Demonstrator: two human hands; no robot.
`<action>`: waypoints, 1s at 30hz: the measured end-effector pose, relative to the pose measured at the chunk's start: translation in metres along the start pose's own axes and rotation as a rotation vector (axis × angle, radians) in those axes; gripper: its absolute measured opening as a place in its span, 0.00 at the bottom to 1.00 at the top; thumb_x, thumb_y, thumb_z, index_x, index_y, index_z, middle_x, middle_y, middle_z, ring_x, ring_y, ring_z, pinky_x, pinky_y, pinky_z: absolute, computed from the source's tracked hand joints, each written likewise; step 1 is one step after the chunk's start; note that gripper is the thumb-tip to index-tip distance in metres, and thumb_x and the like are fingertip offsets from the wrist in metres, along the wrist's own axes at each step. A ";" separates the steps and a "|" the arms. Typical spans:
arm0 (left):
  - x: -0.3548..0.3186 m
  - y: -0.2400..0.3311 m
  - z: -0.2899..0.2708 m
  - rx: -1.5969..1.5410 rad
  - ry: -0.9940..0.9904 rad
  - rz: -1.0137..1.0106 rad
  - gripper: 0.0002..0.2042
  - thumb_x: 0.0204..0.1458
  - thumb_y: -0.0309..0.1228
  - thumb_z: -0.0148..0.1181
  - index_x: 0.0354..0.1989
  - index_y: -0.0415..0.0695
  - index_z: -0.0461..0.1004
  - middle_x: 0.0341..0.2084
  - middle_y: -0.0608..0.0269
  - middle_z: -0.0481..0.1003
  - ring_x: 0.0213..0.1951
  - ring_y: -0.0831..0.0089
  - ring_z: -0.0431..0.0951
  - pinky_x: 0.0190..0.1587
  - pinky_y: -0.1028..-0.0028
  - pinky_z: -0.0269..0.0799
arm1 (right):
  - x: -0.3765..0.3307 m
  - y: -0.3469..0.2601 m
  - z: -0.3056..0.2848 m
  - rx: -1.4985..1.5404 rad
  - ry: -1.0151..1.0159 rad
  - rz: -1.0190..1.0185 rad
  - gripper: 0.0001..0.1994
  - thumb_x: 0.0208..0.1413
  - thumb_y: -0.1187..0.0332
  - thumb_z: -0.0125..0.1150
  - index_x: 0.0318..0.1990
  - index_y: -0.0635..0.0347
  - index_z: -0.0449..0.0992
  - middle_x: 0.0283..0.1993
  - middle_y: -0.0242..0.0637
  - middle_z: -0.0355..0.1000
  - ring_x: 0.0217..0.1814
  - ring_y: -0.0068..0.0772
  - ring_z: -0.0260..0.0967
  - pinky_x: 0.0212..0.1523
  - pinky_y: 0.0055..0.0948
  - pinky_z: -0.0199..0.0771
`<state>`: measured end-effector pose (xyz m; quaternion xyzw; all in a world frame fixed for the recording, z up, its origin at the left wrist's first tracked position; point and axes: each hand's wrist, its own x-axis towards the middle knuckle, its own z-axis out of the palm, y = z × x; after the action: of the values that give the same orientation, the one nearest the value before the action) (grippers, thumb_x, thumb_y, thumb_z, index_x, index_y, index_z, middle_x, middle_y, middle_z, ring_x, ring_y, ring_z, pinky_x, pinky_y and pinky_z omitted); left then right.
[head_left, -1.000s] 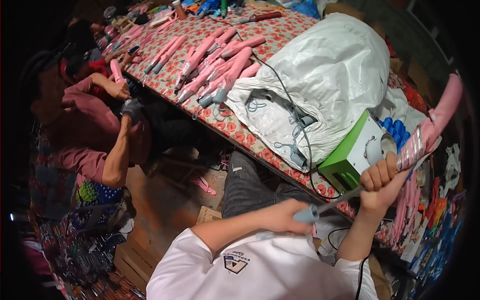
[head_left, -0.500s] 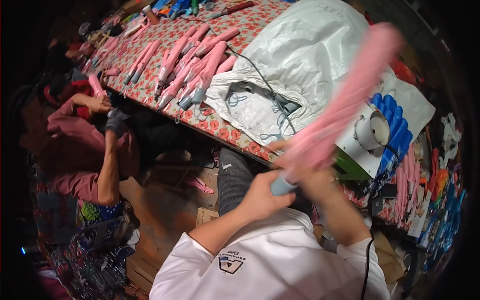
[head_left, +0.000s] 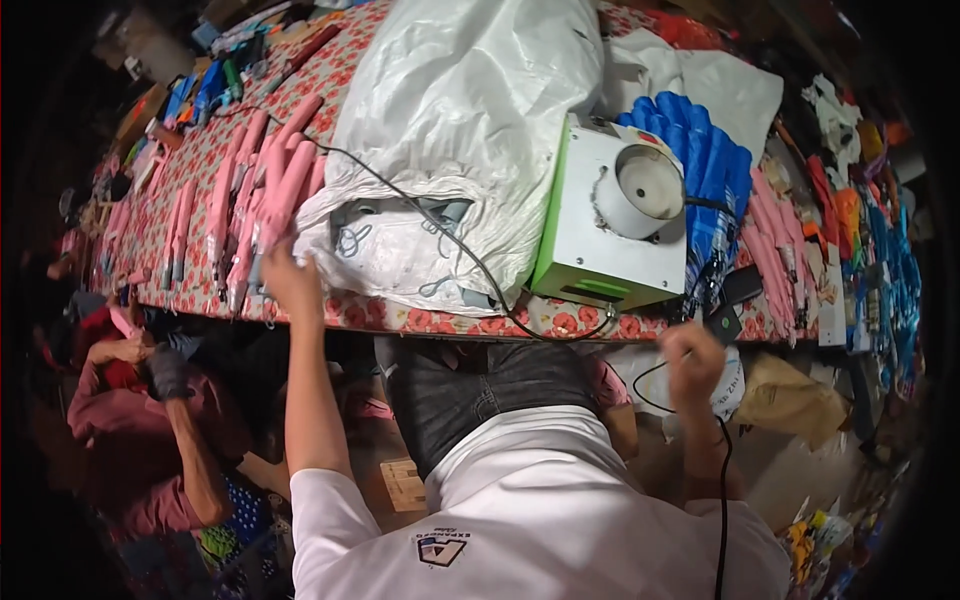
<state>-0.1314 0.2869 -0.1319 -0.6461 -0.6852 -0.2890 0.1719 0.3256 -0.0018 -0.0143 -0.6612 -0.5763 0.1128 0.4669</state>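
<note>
My left hand is at the near end of a pile of folded pink umbrellas on the left of the table. Its fingers are closed round the lower end of one pink umbrella, whose handle is hidden by the hand. That umbrella lies among the others, several with grey handles, and is slightly blurred. Away to the right, my right hand is curled into a loose fist just off the table's front edge. Nothing shows in it, though motion softens its outline.
A big white sack gapes toward me with grey corded pieces inside. Beside it stands a white-and-green machine with a round metal cup. Blue umbrellas lie behind. A black cable crosses the sack. A co-worker sits at left.
The umbrella that both hands held in front of me now lies on the left pile under my left hand. My right hand has let go and moved right. The view has turned rightward.
</note>
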 end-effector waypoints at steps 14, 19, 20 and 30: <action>-0.043 0.174 0.107 -0.882 -0.577 -0.110 0.17 0.48 0.30 0.64 0.45 0.36 0.74 0.35 0.52 0.77 0.35 0.67 0.75 0.40 0.74 0.70 | 0.079 0.256 -0.119 -0.637 0.598 0.495 0.13 0.50 0.63 0.56 0.38 0.62 0.75 0.37 0.42 0.75 0.36 0.42 0.73 0.37 0.35 0.72; -0.051 0.122 0.074 -0.748 -0.568 -0.256 0.20 0.45 0.30 0.67 0.46 0.36 0.72 0.33 0.53 0.75 0.29 0.71 0.74 0.32 0.77 0.73 | 0.087 0.332 -0.146 -1.090 0.318 0.799 0.16 0.51 0.63 0.53 0.45 0.61 0.73 0.46 0.51 0.69 0.47 0.54 0.69 0.42 0.47 0.71; -0.056 0.111 0.059 -0.846 -0.544 -0.360 0.21 0.46 0.30 0.66 0.48 0.36 0.70 0.35 0.53 0.73 0.29 0.71 0.74 0.33 0.77 0.74 | 0.079 0.345 -0.156 -1.142 0.305 0.866 0.16 0.51 0.64 0.53 0.46 0.60 0.72 0.47 0.51 0.68 0.48 0.55 0.68 0.43 0.49 0.71; -0.100 0.096 -0.092 -1.452 -0.570 -0.872 0.23 0.51 0.24 0.54 0.57 0.39 0.62 0.43 0.54 0.66 0.42 0.65 0.71 0.51 0.70 0.70 | 0.003 0.375 -0.199 -1.226 0.142 0.947 0.18 0.48 0.63 0.55 0.46 0.61 0.71 0.49 0.49 0.68 0.52 0.53 0.65 0.49 0.55 0.64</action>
<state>-0.0389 0.1514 -0.1049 -0.3252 -0.5347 -0.5198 -0.5816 0.7094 -0.0591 -0.1860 -0.9827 -0.1607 -0.0811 -0.0445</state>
